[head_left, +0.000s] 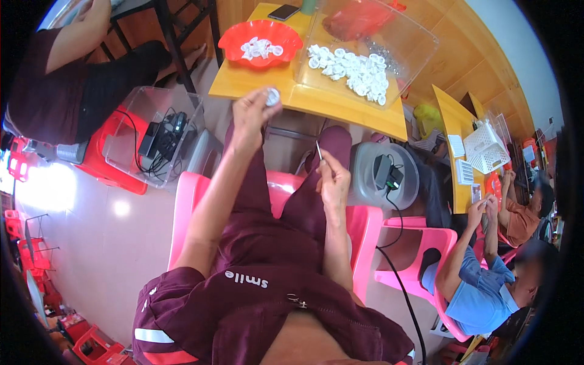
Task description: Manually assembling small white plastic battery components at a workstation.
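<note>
Maroon trousers [267, 243] cover my lap on the pink chair [365, 225] below the yellow table [340, 103]. My left hand [250, 115] pinches a small white round cap [272, 97] near the table edge, while my right hand [333, 179] is closed on a thin metal pin [319, 149], held upright.

A dark phone [283, 11] lies flat near the far edge of the yellow table [340, 104]. Its screen is black and shaped like a long box. No packages, labels or signs can be made out. There is white writing on the dark red clothes [261, 292] of the person, low in the picture.
</note>
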`<state>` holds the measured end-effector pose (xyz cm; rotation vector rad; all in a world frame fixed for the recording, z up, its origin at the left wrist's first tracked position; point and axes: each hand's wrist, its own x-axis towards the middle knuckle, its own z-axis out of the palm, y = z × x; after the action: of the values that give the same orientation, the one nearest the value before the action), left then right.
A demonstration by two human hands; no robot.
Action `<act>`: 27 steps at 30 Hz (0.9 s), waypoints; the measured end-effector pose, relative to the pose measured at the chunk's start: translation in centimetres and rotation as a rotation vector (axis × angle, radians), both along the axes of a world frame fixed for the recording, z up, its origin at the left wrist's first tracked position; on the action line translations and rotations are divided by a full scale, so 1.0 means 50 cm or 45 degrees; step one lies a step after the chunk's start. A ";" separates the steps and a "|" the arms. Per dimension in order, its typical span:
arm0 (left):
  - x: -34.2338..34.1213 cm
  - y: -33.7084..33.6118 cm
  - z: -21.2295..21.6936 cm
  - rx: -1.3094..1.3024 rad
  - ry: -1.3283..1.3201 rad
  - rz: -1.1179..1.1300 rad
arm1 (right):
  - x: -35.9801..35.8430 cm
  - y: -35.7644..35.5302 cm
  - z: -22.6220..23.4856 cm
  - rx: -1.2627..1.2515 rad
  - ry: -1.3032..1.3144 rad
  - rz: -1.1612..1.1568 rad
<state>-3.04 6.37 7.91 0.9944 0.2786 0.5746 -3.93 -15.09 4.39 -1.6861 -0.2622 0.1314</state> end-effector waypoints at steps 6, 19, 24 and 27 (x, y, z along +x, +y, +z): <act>0.192 0.197 0.058 0.418 0.083 0.145 | 0.033 0.013 -0.113 -0.239 -0.176 -0.236; 0.233 0.033 0.131 1.164 0.130 -0.053 | 0.100 0.071 -0.088 -0.751 -0.680 -0.328; 0.344 -0.016 0.054 1.440 0.041 -0.218 | 0.104 0.104 -0.102 -0.785 -0.616 -0.232; 0.408 -0.013 0.023 1.513 0.116 -0.183 | 0.112 0.108 -0.106 -0.733 -0.594 -0.220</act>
<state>17.38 5.74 9.06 2.1690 -0.0972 0.5494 1.65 -9.67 -0.92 -2.2942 -0.4545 -0.3534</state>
